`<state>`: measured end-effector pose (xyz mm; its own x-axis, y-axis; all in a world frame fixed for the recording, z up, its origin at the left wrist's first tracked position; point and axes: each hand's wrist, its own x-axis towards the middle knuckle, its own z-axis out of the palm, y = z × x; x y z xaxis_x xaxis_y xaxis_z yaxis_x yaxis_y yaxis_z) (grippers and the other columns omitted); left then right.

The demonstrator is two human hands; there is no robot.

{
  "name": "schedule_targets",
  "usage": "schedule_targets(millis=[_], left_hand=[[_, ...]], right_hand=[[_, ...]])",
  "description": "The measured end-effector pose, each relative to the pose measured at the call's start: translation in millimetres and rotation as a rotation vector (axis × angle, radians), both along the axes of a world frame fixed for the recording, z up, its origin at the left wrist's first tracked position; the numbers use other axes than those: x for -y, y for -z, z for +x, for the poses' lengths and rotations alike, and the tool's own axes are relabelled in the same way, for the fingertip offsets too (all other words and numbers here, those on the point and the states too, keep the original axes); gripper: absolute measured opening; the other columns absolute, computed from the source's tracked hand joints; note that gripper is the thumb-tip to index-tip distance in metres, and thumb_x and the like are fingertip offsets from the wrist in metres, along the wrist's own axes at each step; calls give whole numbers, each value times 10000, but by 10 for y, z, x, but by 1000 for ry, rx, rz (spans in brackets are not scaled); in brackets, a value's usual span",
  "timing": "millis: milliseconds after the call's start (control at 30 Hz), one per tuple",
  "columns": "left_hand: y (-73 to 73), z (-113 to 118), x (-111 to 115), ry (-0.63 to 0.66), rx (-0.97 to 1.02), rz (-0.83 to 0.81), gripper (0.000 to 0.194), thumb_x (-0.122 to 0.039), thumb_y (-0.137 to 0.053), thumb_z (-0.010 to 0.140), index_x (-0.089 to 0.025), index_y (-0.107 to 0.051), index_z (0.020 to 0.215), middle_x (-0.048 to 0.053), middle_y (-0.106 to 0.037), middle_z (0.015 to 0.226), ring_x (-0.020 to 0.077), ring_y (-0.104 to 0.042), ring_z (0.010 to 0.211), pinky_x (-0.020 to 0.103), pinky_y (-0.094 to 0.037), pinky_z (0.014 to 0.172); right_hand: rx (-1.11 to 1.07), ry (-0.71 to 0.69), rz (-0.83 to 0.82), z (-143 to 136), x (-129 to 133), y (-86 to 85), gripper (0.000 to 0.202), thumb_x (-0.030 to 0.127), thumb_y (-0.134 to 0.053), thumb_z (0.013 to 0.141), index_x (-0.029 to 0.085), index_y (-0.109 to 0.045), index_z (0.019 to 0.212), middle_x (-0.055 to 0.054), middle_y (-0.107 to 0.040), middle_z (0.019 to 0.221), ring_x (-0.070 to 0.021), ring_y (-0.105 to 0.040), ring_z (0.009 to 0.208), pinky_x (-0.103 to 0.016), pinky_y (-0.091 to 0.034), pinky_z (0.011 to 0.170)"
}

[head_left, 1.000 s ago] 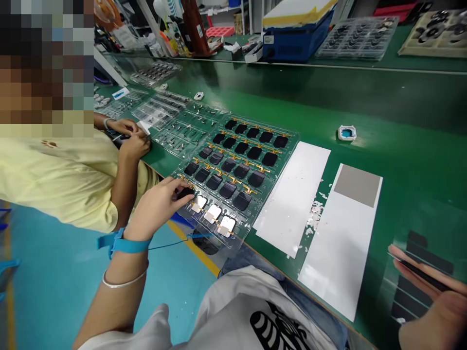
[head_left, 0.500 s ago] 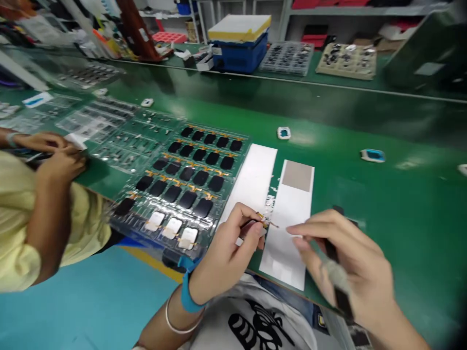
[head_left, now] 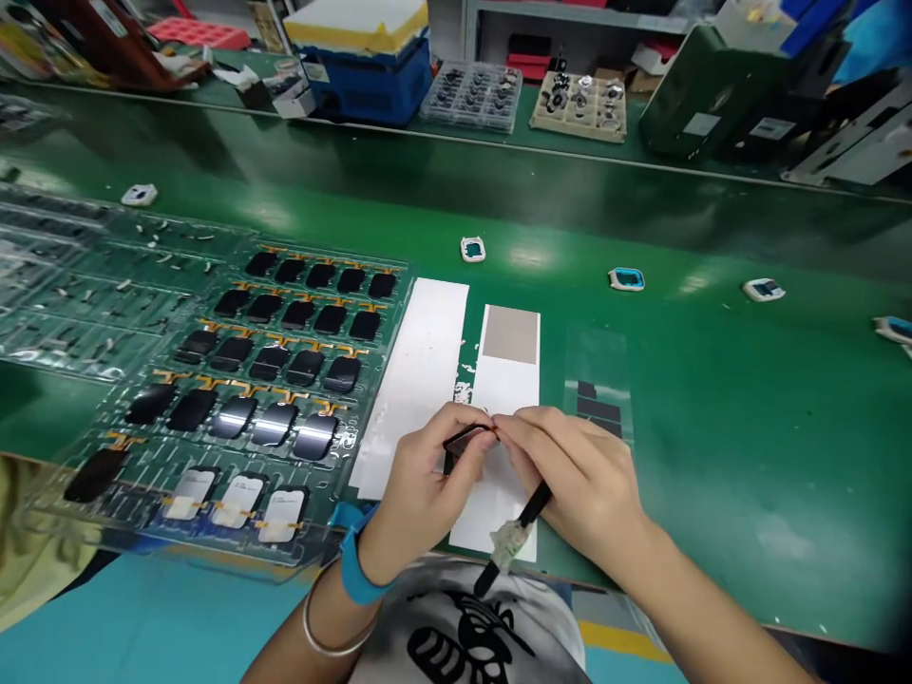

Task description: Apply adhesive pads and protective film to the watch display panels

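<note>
My left hand (head_left: 427, 484) pinches a small dark watch-type display (head_left: 462, 439) between thumb and fingers, tilted above the white paper strip. My right hand (head_left: 591, 480) meets it, with thumb and index fingertips pressed together at the display's right edge. What lies between those fingertips is too small to make out. A thin black tool (head_left: 536, 502), wrapped partway in pale tape, sits in the right hand and slants down toward my body. Beneath both hands lies a white strip (head_left: 509, 385) with a grey-brown rectangle (head_left: 511, 334) at its far end.
Left of the strips, a clear tray (head_left: 146, 475) holds rows of black displays and several white-backed ones. Another white sheet (head_left: 420, 366) borders it. A clear film with dark pieces (head_left: 598, 410) lies right. Small watch cases (head_left: 627, 278) stand farther back; a blue bin (head_left: 363, 81) sits on the shelf.
My right hand has moved in to the left and now meets the left hand at the display. The tool's lower end has swung leftward. The camera view has turned right.
</note>
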<state>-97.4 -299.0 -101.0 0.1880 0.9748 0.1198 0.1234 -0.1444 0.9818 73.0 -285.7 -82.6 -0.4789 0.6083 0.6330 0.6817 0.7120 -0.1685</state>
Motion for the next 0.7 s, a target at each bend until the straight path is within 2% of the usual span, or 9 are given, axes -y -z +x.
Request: schedule_targets(millis=[67, 133, 300, 400, 500, 533, 600, 700], left_hand=[[1, 2, -2, -1, -6, -6, 103, -263, -517, 1001, -195, -593, 982, -19, -573, 692, 119, -559, 597, 248, -447, 595], [1, 1, 5, -4, 12, -31, 100, -275, -532, 997, -198, -591, 970, -6, -593, 740, 118, -556, 617, 251, -441, 603], [9, -11, 44, 71, 234, -196, 140, -356, -479, 1024, -223, -503, 987, -21, -538, 749, 109, -541, 629, 246, -424, 602], [19, -10, 65, 107, 281, -258, 145, -383, -462, 1028, -240, -441, 1022, -48, -493, 688, 107, -497, 591, 236, -397, 567], [27, -1, 72, 103, 263, -266, 125, -363, -455, 1034, -246, -410, 1035, -57, -510, 657, 102, -468, 557, 216, -360, 518], [26, 1, 71, 98, 252, -263, 124, -359, -456, 1034, -246, -404, 1035, -58, -517, 653, 98, -457, 543, 209, -346, 500], [18, 4, 65, 93, 226, -258, 130, -359, -459, 1033, -245, -395, 1034, -65, -513, 639, 91, -431, 514, 196, -317, 467], [1, 3, 54, 94, 188, -269, 133, -357, -460, 1032, -245, -389, 1034, -79, -480, 623, 85, -407, 508, 179, -301, 455]], right_hand=[[-24, 19, -19, -22, -1, 2, 137, 69, -558, 909, 134, -641, 995, -46, -690, 839, -126, -625, 659, -261, -494, 562], [-122, 36, -128, -27, -25, -8, 105, 84, -560, 906, 154, -633, 930, -28, -666, 806, -108, -600, 639, -240, -471, 547], [-391, 78, -648, 55, -192, -13, 129, 179, -656, 846, 178, -641, 718, 18, -624, 675, -70, -508, 541, -199, -395, 498], [-511, -3, -983, 89, -273, 10, 104, 216, -673, 814, 173, -681, 719, 20, -637, 628, -74, -506, 520, -197, -361, 475], [-660, -90, -1212, 71, -278, 16, 154, 284, -662, 823, 165, -689, 729, 45, -564, 520, -58, -386, 423, -196, -256, 407], [-698, -125, -1268, 60, -269, 13, 194, 322, -666, 826, 164, -682, 715, 43, -557, 511, -60, -382, 419, -198, -259, 405], [-756, -190, -1348, 38, -249, 10, 267, 404, -685, 826, 164, -678, 708, 20, -592, 543, -84, -461, 460, -213, -345, 435], [-775, -197, -1370, 21, -238, 22, 324, 472, -710, 811, 165, -685, 712, 2, -616, 567, -123, -552, 527, -246, -438, 490]])
